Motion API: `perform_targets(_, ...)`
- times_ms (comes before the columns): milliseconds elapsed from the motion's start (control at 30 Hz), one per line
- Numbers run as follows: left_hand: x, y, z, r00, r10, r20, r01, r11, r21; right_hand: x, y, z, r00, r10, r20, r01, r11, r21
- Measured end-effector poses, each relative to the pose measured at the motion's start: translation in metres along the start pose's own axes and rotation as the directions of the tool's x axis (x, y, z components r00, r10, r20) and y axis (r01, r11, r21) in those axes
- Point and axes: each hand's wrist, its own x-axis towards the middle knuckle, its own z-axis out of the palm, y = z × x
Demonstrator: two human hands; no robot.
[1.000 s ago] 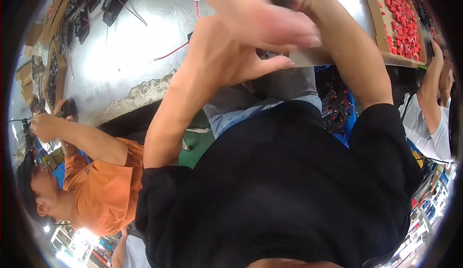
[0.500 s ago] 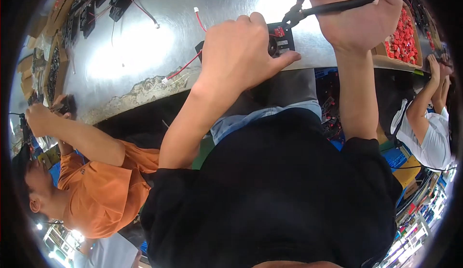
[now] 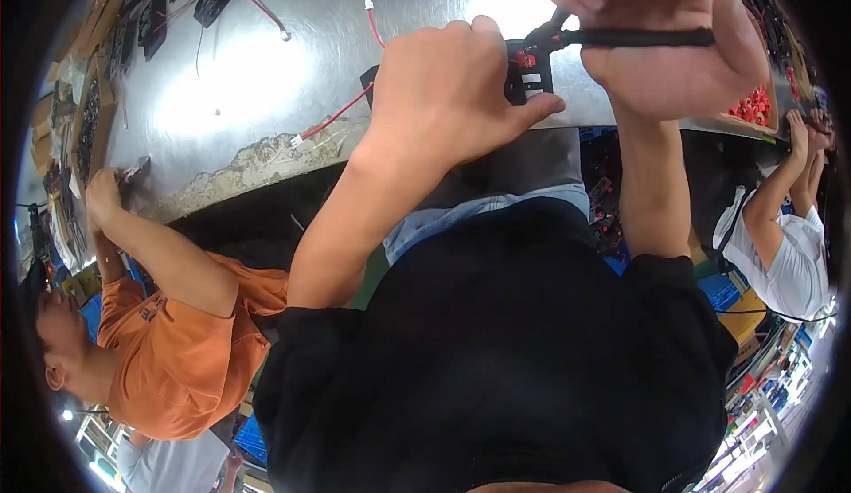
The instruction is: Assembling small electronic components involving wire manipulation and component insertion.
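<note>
So the landmark here is the shiny metal table [image 3: 266,76] running across the top of the view. Far left of it, a co-worker in an orange shirt [image 3: 177,351] reaches up, and their hand [image 3: 102,193] rests right at the table's near edge beside a small dark part [image 3: 137,171]. That edge is chipped and crusty along a patch [image 3: 248,167] near there. On the table's far left corner sit several flat black fan-like parts [image 3: 151,23] with thin leads trailing off. A red wire [image 3: 341,112] with a white plug at its end lies on the table top just left of the middle, running toward the left hand, and a second short red wire [image 3: 377,25] lies further back.

At the table's middle, the left hand [image 3: 452,94] is closed over a small black square part [image 3: 527,81] with red bits and pale labels on it, thumb stretched along its lower side. The hand covers most of the part, so only its right side shows, touching the fingers and sitting at the table's near edge.

Just right of that, the right hand [image 3: 656,41] is clenched tight around the black handles of a plier-type tool [image 3: 612,38]; the tool's nose points left and meets the top of the black part. The fist blocks the table behind it.

At the table's right end there's a tray of small red pieces [image 3: 753,103], and below that a person in a white shirt [image 3: 789,254] with arms raised.
</note>
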Motion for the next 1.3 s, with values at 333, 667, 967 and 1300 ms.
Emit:
perform_targets(333,0.008,-0.004,-0.004,0.993,0.116,-0.006,-0.116,0.986,-0.120,-0.028,-0.003,-0.002,0.996,-0.071,-0.061,0.069,0.997,-0.036)
perform_targets(667,-0.001,0.003,-0.003,0.999,-0.030,0.022,0.031,0.999,-0.028,-0.032,0.005,0.003,0.945,-0.109,-0.307,0.182,0.958,0.221)
perform_targets(967,-0.002,0.004,0.001,0.999,-0.037,0.020,0.037,0.999,-0.019,-0.035,0.013,0.005,0.893,-0.130,-0.431,0.153,0.988,0.018)
perform_targets(1300,-0.007,0.007,0.007,0.996,-0.064,-0.061,0.064,0.998,0.001,-0.033,0.000,0.026,0.841,0.027,-0.540,0.265,0.851,0.454)
